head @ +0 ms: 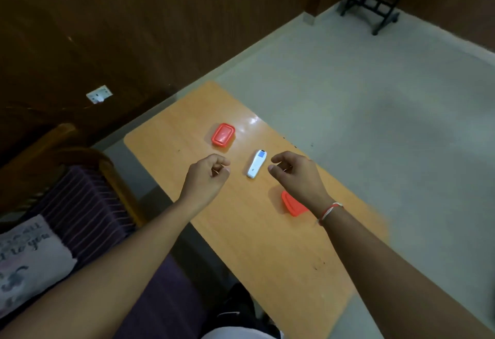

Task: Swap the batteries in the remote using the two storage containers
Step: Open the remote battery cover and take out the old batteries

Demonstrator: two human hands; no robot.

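Note:
A white remote with a blue patch lies on the orange wooden table, between my two hands. My left hand hovers just left of it, fingers loosely curled, holding nothing. My right hand hovers just right of it, fingers curled and apart, holding nothing. A red-lidded storage container stands closed at the far side of the table. A second red container sits nearer, partly hidden under my right wrist. No batteries are visible.
A cushioned wooden seat with a printed pillow stands left of the table. Grey floor lies to the right. A dark wood-panelled wall runs behind, and a black stand is at the far right.

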